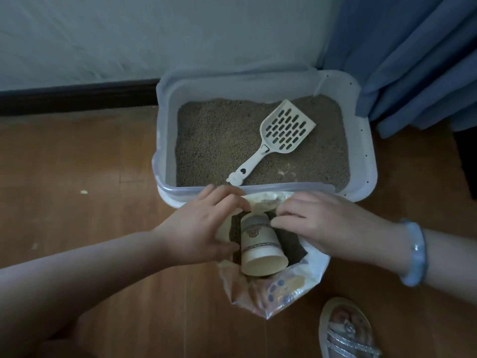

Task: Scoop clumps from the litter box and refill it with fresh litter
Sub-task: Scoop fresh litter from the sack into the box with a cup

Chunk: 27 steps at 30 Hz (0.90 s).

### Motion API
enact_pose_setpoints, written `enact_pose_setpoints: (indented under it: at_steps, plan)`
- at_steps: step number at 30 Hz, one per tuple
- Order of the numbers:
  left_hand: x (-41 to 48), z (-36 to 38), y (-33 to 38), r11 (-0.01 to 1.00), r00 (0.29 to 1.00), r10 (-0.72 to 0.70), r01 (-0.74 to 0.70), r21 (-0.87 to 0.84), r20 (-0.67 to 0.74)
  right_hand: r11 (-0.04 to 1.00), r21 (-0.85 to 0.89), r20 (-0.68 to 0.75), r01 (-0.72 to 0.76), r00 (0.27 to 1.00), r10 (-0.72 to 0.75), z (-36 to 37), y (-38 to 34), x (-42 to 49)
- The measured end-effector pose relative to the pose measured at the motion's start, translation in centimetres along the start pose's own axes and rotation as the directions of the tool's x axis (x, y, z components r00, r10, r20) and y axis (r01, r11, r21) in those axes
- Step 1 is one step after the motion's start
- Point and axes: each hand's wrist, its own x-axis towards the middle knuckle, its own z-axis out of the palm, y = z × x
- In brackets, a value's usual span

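Litter box (366, 161) rim partly behind curtain (413, 73); sandal (346, 332) past bottom edge.

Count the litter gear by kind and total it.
litter box: 1
scoop: 1
bag: 1
cup: 1
total: 4

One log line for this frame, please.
left hand, right hand: hold litter bag mouth open | paper cup: inside bag, on its side | scoop: lying in litter box
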Motion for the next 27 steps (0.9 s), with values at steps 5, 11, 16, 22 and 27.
enact_pose_setpoints:
  at_steps: [5,11,16,22,27]
  plan:
    - [0.2,0.5,0.3,0.999,1.0,0.031,-0.031,0.024,-0.003,0.996,0.047,0.153,0.073,0.985,-0.08,1.5,-0.8,3.3]
    - [0.7,1.1,0.0,0.999,0.999,0.043,-0.043,0.013,-0.019,0.987,0.075,0.142,0.145,0.978,-0.155,4.5,-0.6,4.3]
    - [0.3,0.7,0.2,1.0,0.999,0.03,-0.03,0.005,0.021,0.985,0.136,0.241,0.102,0.961,-0.133,4.2,-0.4,4.3]
    - [0.2,0.0,0.3,1.0,0.997,-0.007,0.007,-0.003,0.073,0.998,0.062,0.287,-0.007,0.958,-0.011,1.2,-1.5,3.2]
    - [0.3,0.0,0.6,1.0,0.996,-0.015,0.018,-0.026,0.091,0.954,-0.196,0.24,-0.229,0.932,0.273,-0.5,-4.0,2.6]
